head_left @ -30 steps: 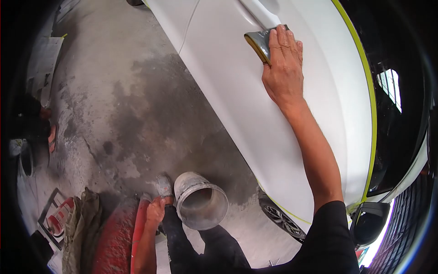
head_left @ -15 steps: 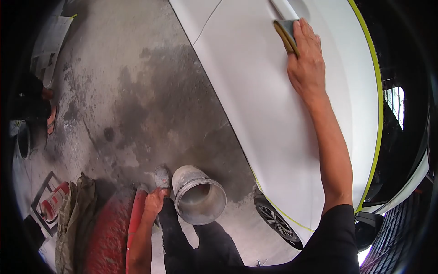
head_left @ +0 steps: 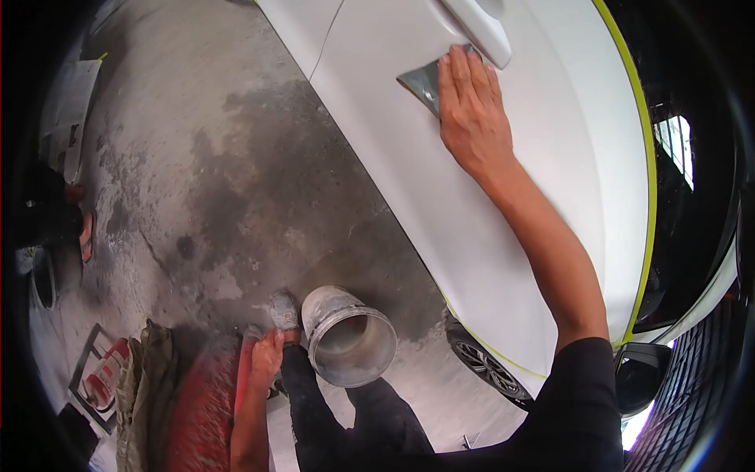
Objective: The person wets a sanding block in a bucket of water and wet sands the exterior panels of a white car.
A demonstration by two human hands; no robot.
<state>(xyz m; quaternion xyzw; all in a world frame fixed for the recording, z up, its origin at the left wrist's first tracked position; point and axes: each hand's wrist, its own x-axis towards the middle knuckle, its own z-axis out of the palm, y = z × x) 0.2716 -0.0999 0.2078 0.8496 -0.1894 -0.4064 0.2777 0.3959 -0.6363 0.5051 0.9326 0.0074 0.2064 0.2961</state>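
Note:
My right hand [head_left: 474, 118] lies on the white car door panel [head_left: 440, 197], just below the door handle [head_left: 484, 35]. Under its fingers is a folded sheet of grey sandpaper [head_left: 423, 85], pressed against the paint, one corner sticking out to the left. My left hand [head_left: 267, 355] hangs low by my shoe [head_left: 284, 310], beside a red, scuffed panel-like object [head_left: 200, 409]. Its fingers are curled together, and whatever they may hold is hidden.
A whitish bucket [head_left: 350, 338] stands on the wet-stained concrete floor [head_left: 275, 157] by my legs. Yellow-green tape [head_left: 643, 141] edges the car's dark window. Below the panel is a wheel [head_left: 487, 363]. Another person's foot [head_left: 86, 236] is at left, near a fire extinguisher [head_left: 106, 376].
My right hand has slid left and slightly down across the view with the sandpaper, which now lies flatter. The view has shifted, exposing more of the door handle. My left hand stays low.

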